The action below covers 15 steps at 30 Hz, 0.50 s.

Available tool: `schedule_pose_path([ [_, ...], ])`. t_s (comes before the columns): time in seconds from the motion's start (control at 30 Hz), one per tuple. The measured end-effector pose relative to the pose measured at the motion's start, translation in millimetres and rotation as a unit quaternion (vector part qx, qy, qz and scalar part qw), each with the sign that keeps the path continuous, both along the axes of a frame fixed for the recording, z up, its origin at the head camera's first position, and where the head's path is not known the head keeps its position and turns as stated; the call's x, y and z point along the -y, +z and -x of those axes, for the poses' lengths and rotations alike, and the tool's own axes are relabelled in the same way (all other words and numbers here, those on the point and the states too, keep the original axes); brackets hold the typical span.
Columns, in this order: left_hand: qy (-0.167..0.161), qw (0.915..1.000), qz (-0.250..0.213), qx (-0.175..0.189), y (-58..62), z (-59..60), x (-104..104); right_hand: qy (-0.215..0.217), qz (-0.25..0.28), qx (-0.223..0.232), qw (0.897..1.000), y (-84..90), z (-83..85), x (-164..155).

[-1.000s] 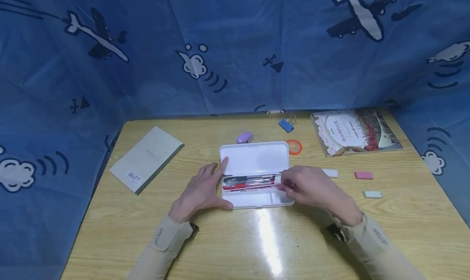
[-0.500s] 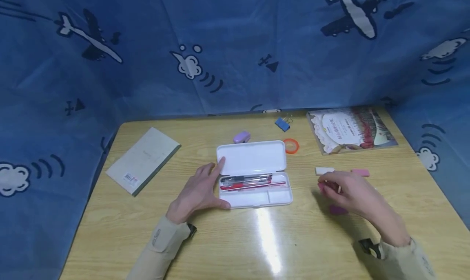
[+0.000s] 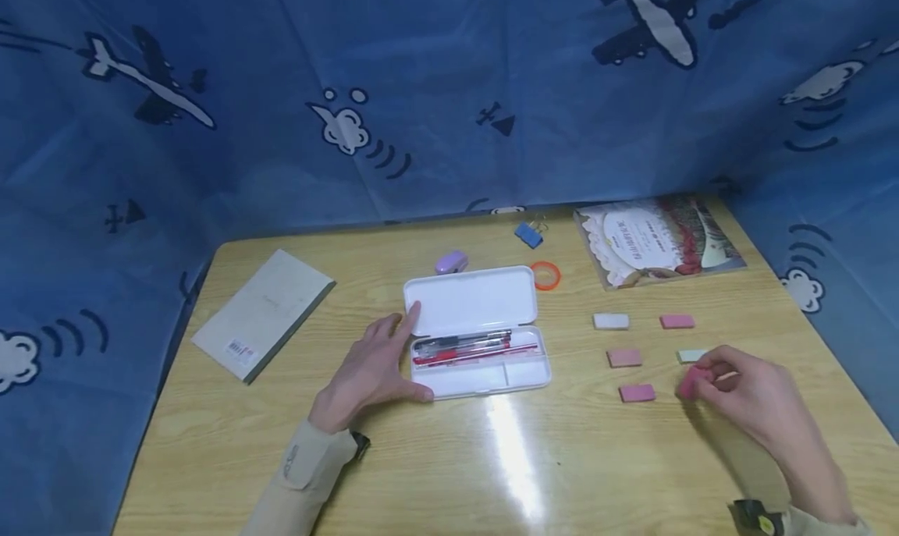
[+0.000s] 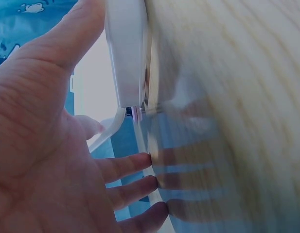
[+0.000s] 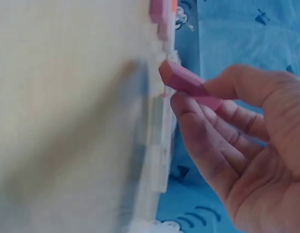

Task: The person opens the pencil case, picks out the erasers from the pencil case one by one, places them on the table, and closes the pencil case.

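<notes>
A white pencil case (image 3: pixel 477 329) lies open mid-table with several pens (image 3: pixel 467 349) in its tray. My left hand (image 3: pixel 372 368) rests flat on the table with straight fingers touching the case's left end (image 4: pixel 126 53). My right hand (image 3: pixel 755 403) is at the right side of the table and pinches a pink eraser (image 3: pixel 694 382) (image 5: pixel 186 82) between thumb and fingers, just above the wood. Around it lie two pink erasers (image 3: pixel 624 357) (image 3: pixel 637 393), another pink one (image 3: pixel 677 321), a white one (image 3: pixel 611 321) and a pale green one (image 3: pixel 691 356).
A grey notebook (image 3: pixel 263 314) lies at the left. A picture book (image 3: pixel 656 239) is at the back right. A purple object (image 3: pixel 451 262), a blue binder clip (image 3: pixel 529 234) and an orange tape ring (image 3: pixel 545 275) sit behind the case. Blue printed cloth (image 3: pixel 421 91) surrounds the table.
My right hand has left the pencil case and moved right, carrying pink erasers. Two pink erasers now lie on the table where none were. The left hand stayed.
</notes>
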<state>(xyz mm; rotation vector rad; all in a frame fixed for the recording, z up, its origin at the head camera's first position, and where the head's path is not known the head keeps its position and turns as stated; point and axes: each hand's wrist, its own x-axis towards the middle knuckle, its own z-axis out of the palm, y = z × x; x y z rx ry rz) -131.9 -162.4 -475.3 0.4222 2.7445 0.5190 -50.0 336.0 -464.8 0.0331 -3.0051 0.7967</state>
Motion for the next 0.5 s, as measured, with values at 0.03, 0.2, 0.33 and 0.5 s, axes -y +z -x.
schedule_pose_path([
  [0.03,0.0,1.0,0.0,0.0,-0.1,0.0,0,-0.011,-0.003,-0.002,1.0,-1.7,-1.7,-3],
  [0.2,-0.003,1.0,0.002,-0.001,0.0,0.0,1,-0.056,-0.005,0.006,0.998,-6.4,-9.1,-9],
  [0.33,-0.004,1.0,0.003,-0.001,-0.4,0.1,1,-0.064,-0.013,-0.005,0.998,-7.1,-10.4,-11],
  [0.5,0.0,1.0,-0.001,0.005,0.0,0.4,0,-0.076,-0.034,0.011,0.997,-5.7,-8.9,-13],
])
